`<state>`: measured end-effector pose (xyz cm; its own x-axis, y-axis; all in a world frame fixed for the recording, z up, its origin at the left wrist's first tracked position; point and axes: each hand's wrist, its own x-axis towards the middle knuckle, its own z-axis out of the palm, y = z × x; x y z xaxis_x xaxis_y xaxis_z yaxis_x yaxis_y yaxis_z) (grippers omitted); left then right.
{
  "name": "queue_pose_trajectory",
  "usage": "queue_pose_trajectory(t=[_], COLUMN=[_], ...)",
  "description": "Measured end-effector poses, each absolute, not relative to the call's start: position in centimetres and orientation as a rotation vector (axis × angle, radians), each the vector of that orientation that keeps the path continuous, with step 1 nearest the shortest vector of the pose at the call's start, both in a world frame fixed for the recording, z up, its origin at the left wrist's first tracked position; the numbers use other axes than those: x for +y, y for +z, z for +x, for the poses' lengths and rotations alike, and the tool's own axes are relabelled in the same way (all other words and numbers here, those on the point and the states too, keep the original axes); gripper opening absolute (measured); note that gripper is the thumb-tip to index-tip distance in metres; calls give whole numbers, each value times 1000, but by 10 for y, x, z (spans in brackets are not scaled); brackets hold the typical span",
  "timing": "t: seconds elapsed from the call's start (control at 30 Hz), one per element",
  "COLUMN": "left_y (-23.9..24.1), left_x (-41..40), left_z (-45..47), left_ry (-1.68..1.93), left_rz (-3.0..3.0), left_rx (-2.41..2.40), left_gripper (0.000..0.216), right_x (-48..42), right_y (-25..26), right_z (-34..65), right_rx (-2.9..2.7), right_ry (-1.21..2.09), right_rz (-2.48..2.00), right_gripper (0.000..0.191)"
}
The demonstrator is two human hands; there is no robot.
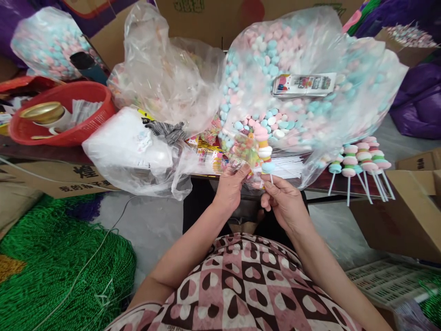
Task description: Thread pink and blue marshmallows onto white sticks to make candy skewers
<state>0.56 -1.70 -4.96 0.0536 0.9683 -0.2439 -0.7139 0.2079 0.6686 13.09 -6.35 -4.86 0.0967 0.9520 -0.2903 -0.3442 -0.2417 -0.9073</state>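
My right hand (284,202) is closed in a pinch on the white stick of a marshmallow skewer (263,147) stacked with pink, white and blue pieces. My left hand (230,186) is closed on a small clear printed wrapper (243,154) held against the skewer's left side. Both hands hover at the table's front edge, just below a big clear bag of pink, blue and white marshmallows (292,82).
Several finished skewers (358,158) lie at the table's right edge. A red basket (65,115) with a gold-lidded jar stands at left, beside crumpled clear bags (161,78). Green cord bundles (58,262) lie at lower left, cardboard boxes (406,216) at right.
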Motion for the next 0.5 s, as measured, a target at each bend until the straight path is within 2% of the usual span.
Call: queue_pose_trajectory(t=[0.2, 0.4, 0.5], left_y=[-53, -60, -60], left_x=[-20, -22, -27], left_z=[8, 11, 16], left_ry=[1480, 1478, 1475], left_rz=[403, 521, 505], left_rx=[806, 847, 819], left_gripper=[34, 32, 28], right_x=[-62, -65, -67], right_y=[-54, -50, -46], right_z=[125, 130, 131], right_rx=[-744, -827, -873], right_ry=[1195, 1404, 1354], right_rz=[-1227, -1200, -1220], right_gripper=[27, 32, 33])
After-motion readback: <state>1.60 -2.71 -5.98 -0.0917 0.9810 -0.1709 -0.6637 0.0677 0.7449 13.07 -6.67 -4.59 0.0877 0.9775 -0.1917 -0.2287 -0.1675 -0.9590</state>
